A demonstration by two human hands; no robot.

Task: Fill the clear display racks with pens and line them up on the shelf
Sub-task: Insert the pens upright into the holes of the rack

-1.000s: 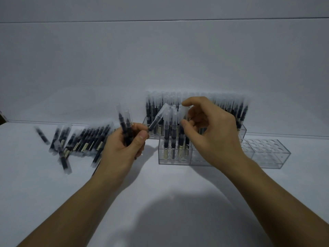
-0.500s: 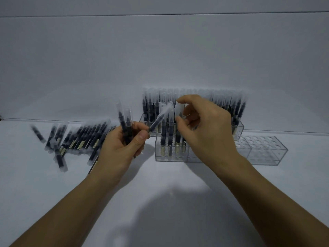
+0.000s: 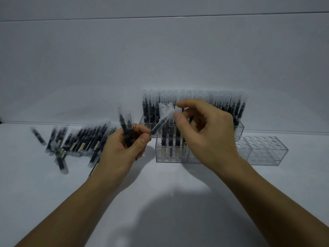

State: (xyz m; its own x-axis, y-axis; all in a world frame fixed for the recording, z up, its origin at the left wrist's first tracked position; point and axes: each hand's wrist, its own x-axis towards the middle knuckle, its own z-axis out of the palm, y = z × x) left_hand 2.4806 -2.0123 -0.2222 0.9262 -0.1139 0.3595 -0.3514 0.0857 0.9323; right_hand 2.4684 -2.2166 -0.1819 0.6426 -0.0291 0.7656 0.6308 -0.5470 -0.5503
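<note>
On the surface point(image 3: 178, 184), a full rack point(image 3: 239, 129) is standing far, a near rack point(image 3: 165, 154) is sitting partly filled beside empty racks point(image 3: 267, 150), loose pens point(image 3: 80, 143) are lying left, the left hand point(image 3: 122, 150) is gripping spare pens point(image 3: 127, 125), and the right hand point(image 3: 208, 132) is pinching a single pen point(image 3: 161, 123).

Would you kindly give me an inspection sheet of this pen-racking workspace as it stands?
Surface: white tabletop, shadowed near the person.
Job's things: back rack full; front rack partly filled; empty racks to its right; loose pens heaped at left.
Clutter: nothing seen.
Hands: left hand grips a bundle of pens; right hand pinches a tilted pen by its clear cap.
Cables: nothing seen.
Surroundings: plain white wall behind; dark object at the left edge, too small to tell.
</note>
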